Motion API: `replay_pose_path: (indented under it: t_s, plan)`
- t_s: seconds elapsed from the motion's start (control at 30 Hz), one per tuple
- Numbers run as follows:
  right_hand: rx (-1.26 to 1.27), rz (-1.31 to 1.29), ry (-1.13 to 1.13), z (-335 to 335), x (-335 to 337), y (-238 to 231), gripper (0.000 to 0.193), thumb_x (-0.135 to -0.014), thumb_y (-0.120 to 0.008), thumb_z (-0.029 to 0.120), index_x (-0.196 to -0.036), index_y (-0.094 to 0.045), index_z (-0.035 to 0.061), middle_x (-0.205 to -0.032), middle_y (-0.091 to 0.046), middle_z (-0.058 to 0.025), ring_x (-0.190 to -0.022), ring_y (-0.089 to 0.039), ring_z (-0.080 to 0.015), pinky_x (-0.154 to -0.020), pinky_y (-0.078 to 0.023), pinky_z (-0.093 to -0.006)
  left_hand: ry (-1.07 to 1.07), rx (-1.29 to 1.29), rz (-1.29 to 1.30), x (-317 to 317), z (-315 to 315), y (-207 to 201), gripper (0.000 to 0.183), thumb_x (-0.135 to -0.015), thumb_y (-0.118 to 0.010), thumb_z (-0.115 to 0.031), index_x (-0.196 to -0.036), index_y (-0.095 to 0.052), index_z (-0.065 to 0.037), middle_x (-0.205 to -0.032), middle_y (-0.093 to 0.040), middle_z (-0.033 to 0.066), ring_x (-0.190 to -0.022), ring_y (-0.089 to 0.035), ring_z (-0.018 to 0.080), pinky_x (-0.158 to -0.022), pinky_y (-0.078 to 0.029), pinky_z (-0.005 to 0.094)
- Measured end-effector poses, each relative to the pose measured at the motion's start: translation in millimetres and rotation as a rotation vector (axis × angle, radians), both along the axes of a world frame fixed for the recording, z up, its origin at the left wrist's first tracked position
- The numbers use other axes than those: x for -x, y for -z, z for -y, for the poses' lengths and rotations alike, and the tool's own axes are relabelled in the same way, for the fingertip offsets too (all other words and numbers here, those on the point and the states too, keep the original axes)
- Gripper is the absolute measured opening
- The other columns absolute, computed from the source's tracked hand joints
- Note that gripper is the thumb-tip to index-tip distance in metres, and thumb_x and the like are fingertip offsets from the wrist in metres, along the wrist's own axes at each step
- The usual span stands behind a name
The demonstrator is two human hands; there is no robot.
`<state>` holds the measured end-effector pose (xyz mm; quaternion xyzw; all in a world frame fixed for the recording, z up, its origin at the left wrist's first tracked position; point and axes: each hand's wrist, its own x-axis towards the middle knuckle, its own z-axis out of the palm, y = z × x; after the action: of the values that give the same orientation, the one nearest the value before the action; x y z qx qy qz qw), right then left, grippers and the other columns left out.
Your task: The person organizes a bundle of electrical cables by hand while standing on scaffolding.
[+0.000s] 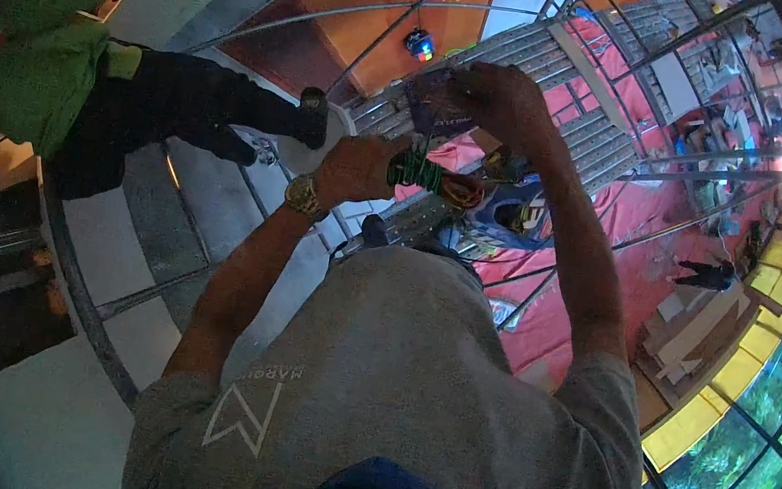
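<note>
A bundle of green cord or wire (415, 169) is in my left hand (357, 169), whose fingers close round its near end. A gold-coloured watch (303, 196) is on that wrist. Just beyond, the fingers of my right hand (505, 102) are pinched at the edge of a dark purple packet or card (434, 107). The packet hangs above the green bundle; whether the two touch I cannot tell. A reddish-brown ring-shaped coil (461, 191) shows beside the bundle. Below my right forearm is a blue bag or pouch (514, 217) with small items in it.
At the left, a person in a green top (47, 41) and dark trousers stands near a curved wall. Scaffold planks (569, 135) and metal tubes (387, 3) cross the space ahead. Far below lies a red floor covering (609, 277); boards (696, 336) are stacked at the right.
</note>
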<state>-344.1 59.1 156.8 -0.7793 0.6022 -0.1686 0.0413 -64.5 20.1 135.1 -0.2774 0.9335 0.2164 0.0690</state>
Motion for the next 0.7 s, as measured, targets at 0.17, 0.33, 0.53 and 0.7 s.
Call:
replay_pose_path:
  t_s: [0.17,0.33,0.53,0.7]
  plan:
    - [-0.109,0.034,-0.153,25.2,-9.3,40.2,0.029,-0.086,-0.068,0.021,-0.113,-0.074,0.0105,-0.104,-0.073,-0.0114,-0.091,-0.070,-0.0336,-0.081,-0.057,-0.0451,0.046,-0.003,0.026,-2.9,-10.1,-12.3,0.062,-0.065,-0.079,-0.023,-0.122,-0.058,-0.010,-0.093,-0.071,0.0192,-0.088,-0.071,0.0407,-0.077,-0.056,0.0530]
    - [-0.090,0.139,-0.186,18.1,-17.0,36.8,0.032,-0.088,-0.068,0.020,-0.118,-0.073,0.0114,-0.107,-0.073,-0.0113,-0.100,-0.069,-0.0334,-0.085,-0.056,-0.0449,0.061,-0.034,0.136,-8.9,-13.7,-8.1,0.059,-0.066,-0.076,-0.020,-0.121,-0.059,-0.010,-0.096,-0.070,0.0190,-0.091,-0.070,0.0394,-0.079,-0.056,0.0513]
    - [0.126,0.116,-0.272,36.7,-25.5,118.8,0.025,-0.091,-0.068,0.033,-0.100,-0.073,0.0112,-0.099,-0.071,-0.0129,-0.088,-0.070,-0.0340,-0.078,-0.055,-0.0478,0.132,-0.027,0.011,-4.7,-16.3,-11.0,0.074,-0.064,-0.080,-0.029,-0.133,-0.058,-0.013,-0.093,-0.072,0.0183,-0.086,-0.071,0.0381,-0.074,-0.057,0.0516]
    - [-0.049,0.544,-0.429,-25.5,-28.6,199.2,0.022,-0.095,-0.065,0.025,-0.108,-0.071,0.0077,-0.106,-0.072,-0.0148,-0.095,-0.068,-0.0339,-0.085,-0.053,-0.0440,-0.048,-0.078,-0.020,-8.3,-8.5,-16.4,0.068,-0.065,-0.081,-0.029,-0.128,-0.061,-0.014,-0.097,-0.073,0.0185,-0.091,-0.071,0.0396,-0.078,-0.057,0.0508]
